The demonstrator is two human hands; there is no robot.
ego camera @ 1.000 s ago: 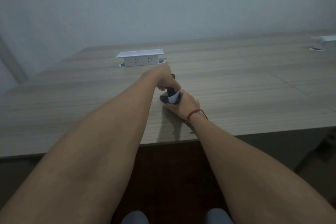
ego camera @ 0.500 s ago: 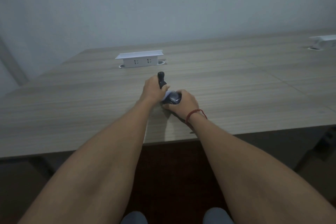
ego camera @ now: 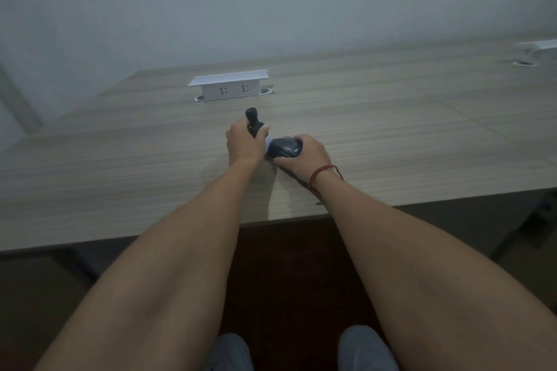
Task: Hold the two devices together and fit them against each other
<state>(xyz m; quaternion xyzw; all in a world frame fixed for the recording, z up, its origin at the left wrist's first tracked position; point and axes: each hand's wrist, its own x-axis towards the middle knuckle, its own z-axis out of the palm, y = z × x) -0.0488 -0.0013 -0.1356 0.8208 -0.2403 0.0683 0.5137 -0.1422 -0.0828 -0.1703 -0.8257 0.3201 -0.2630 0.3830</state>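
Observation:
My right hand (ego camera: 304, 155) grips a black computer mouse (ego camera: 284, 147) on the wooden table (ego camera: 120, 166), fingers curled over its right side. A red string bracelet (ego camera: 322, 173) circles that wrist. Just left of the mouse, my left hand (ego camera: 242, 143) holds a slim black object (ego camera: 252, 119) whose rounded end sticks up above the fingers. A bit of pale cloth or tissue (ego camera: 268, 141) shows between the two hands, touching the mouse's left side.
A white pop-up power socket box (ego camera: 228, 86) stands on the table behind the hands. Another white socket unit (ego camera: 536, 53) sits at the far right edge. The table's near edge (ego camera: 180, 230) runs across my forearms; dark floor and my knees lie below.
My left hand drew back from over the mouse toward me and to the left, uncovering the upright black object it holds. My right hand stayed on the mouse.

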